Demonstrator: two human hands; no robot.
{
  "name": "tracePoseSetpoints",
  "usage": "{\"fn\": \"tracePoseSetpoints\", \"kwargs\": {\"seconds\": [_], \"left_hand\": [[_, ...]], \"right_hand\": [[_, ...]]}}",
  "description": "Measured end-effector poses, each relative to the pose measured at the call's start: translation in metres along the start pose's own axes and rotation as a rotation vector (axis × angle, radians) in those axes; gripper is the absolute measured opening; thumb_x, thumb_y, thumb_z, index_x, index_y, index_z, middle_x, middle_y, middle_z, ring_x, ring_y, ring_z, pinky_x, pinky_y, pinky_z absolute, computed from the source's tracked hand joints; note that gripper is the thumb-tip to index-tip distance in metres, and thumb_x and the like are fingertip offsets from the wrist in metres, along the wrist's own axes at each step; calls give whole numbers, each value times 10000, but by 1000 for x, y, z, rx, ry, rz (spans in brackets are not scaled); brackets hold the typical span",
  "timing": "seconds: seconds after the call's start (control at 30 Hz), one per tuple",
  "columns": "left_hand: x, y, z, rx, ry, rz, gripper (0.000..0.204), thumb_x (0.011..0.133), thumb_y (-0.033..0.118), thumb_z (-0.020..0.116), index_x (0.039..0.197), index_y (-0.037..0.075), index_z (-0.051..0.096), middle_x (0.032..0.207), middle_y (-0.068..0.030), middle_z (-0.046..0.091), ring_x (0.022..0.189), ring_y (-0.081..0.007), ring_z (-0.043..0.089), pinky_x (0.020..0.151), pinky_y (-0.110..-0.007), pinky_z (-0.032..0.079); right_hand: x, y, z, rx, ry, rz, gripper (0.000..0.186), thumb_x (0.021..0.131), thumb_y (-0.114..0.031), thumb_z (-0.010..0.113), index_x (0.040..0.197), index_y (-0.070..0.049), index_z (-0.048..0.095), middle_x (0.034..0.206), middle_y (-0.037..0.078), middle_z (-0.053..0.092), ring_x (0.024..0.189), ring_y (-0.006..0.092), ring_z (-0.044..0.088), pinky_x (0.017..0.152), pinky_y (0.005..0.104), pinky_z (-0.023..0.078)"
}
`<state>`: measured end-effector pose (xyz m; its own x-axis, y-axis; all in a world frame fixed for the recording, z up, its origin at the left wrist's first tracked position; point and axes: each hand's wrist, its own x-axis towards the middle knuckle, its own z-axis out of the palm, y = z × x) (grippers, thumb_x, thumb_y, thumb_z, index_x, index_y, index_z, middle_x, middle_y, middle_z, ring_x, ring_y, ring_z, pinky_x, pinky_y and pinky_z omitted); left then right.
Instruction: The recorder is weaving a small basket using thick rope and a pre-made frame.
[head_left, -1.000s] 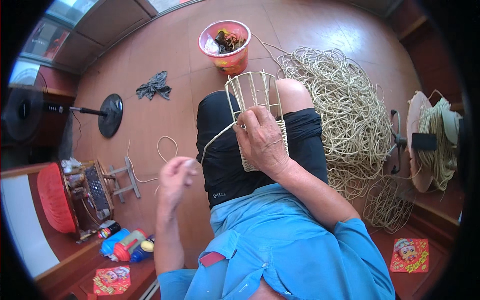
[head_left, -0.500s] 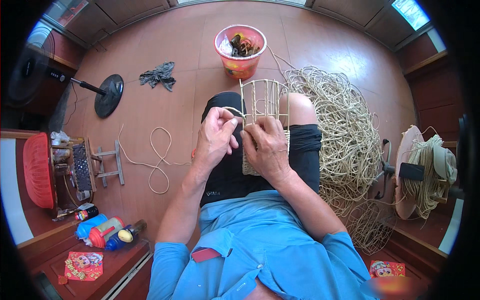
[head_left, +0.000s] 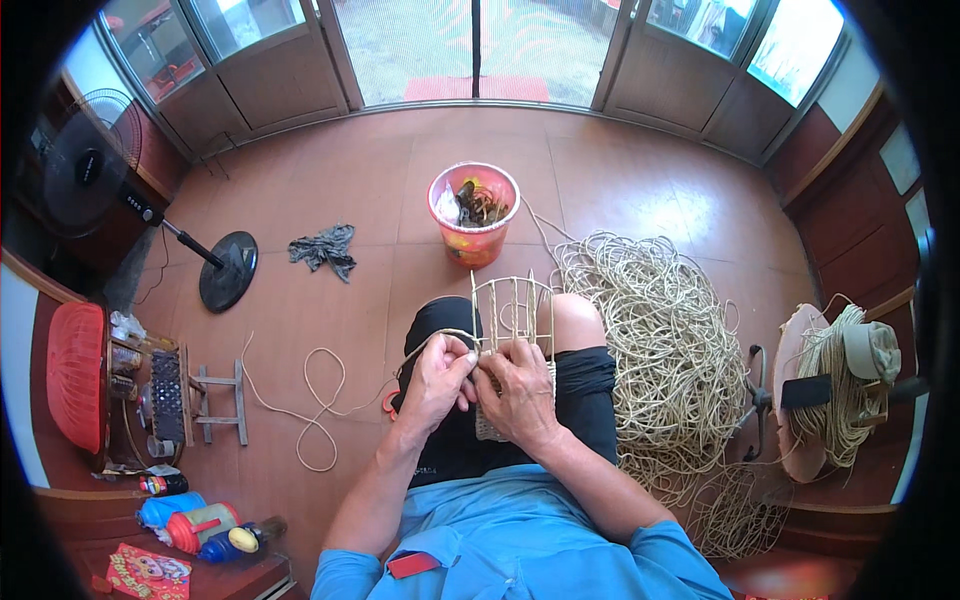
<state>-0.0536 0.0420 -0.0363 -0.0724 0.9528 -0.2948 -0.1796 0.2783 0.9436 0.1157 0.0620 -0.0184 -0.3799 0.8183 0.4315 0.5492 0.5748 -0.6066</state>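
The wearer on my feed has on a bright blue shirt (head_left: 490,508), its chest pocket (head_left: 430,545) showing a flat red rectangle (head_left: 413,566); I can't tell whether that is sewn on. Left of the pocket I see the short left sleeve (head_left: 345,572), and well to its right the matching right sleeve (head_left: 668,558). Beyond the pocket are black shorts (head_left: 585,390), bunched above the right knee (head_left: 577,322). Left fingers (head_left: 447,349) and right fingers (head_left: 523,356) are bare.
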Motion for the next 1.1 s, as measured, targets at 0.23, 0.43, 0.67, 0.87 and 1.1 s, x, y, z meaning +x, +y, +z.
{"fn": "tracePoseSetpoints", "kwargs": {"seconds": [0.23, 0.43, 0.67, 0.87, 1.1], "left_hand": [[-5, -12, 5, -151, 119, 13, 183, 1069, 66, 689, 1175, 48, 542, 948, -35, 639, 566, -54, 541, 445, -200, 424], [-14, 2, 2, -496, 71, -137, 184, 1071, 85, 697, 1192, 133, 568, 943, 22, 633, 560, -4, 445, 456, -171, 354], [-28, 14, -22, -677, -43, -214, 124, 1098, 161, 687, 1196, 156, 612, 871, 46, 572, 539, -13, 390, 447, -183, 330], [-51, -4, -160, -562, 252, -175, 257, 1070, 259, 750, 1271, 144, 640, 738, 84, 476, 541, -27, 385, 538, -212, 354], [-158, -38, -428, -378, 891, -392, 268, 1083, 503, 662, 1140, 241, 662, 567, 112, 342, 475, -80, 302, 541, -307, 270]], "right_hand": [[-2, 0, 0, -15, -16, 24, 96, 912, -126, 762, 963, -49, 735, 1056, 159, 630, 999, 361, 626, 894, 489, 508], [0, -5, 1, -9, 1, 48, 180, 899, -148, 781, 1052, -75, 721, 1078, 147, 629, 1011, 354, 628, 899, 491, 502], [3, -9, 4, -136, -55, -3, 189, 896, -218, 806, 1058, -149, 738, 1074, 76, 631, 1025, 304, 639, 887, 466, 481], [2, -1, 7, -98, -10, -31, 133, 907, -263, 813, 978, -169, 751, 1032, 26, 634, 1013, 265, 643, 855, 448, 469], [2, 1, 6, -84, 64, -56, 118, 926, -266, 792, 935, -167, 727, 969, 19, 643, 925, 252, 641, 801, 431, 463]]}}
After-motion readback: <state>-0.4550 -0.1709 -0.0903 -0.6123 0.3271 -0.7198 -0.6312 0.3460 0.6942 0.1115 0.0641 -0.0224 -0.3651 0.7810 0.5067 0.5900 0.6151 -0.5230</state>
